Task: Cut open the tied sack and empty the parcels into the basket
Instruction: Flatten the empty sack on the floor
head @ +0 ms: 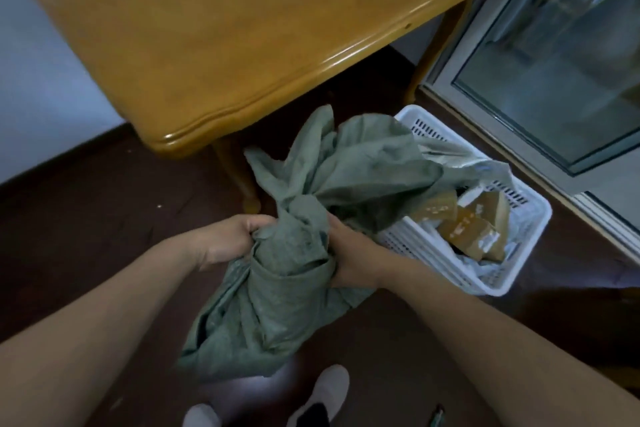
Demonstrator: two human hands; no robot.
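Observation:
A crumpled grey-green sack (346,163) hangs between my hands above the dark floor. My left hand (228,239) grips a bunch of the cloth from the left. My right hand (349,256) grips the same bunch from the right. The sack's far end drapes over the near-left rim of a white plastic basket (519,246). Inside the basket lie several brown taped parcels (467,222) and some white wrapped ones. The sack's lower folds hang down toward my feet.
A glossy wooden table (242,28) stands ahead, its leg (239,180) just left of the sack. A glass-fronted cabinet (554,55) stands at the right behind the basket. My slippered feet (325,395) are below. A small dark tool (437,417) lies on the floor at the bottom edge.

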